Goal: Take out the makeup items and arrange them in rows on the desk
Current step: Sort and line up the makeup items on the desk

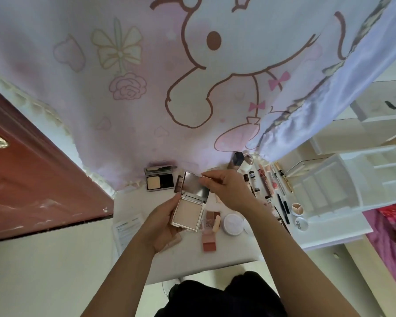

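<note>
1. Position. The open compact (190, 202) was held above the worktop (215, 255), clear of its surface. Its hinge pointed away from the person, the mirrored lid was raised, and the pale pressed-powder pan faced up.
2. Left hand (162, 225). Its grip was closed round the base, with the thumb on the near left side and the fingers underneath carrying the weight.
3. Right hand (226, 191). Its grip was pressed together in a pinch at the lid's far right edge. A thin bright strip showed at the fingertips; whether this was the lid's rim or a separate slip could not be told.
4. Handling (a judgement). The case looked rigid, light and smooth, so probably slippery. The mirror and the pressed powder were the fragile parts. The base's side walls appeared the safest hold, since a lid held alone could swing on its hinge. Setting it down flat, with no drop, would spare the powder.
5. Items already laid out.
   - A second compact (159, 181) lay open at the back, against the printed curtain (192, 65).
   - A small palette (212, 217), a blush (209, 242) and a round white jar (233, 224) lay near the held case.
   - A row of tubes and pencils (268, 184) ran along the right.
   - A white organiser (329, 186) stood beyond that row.
</note>
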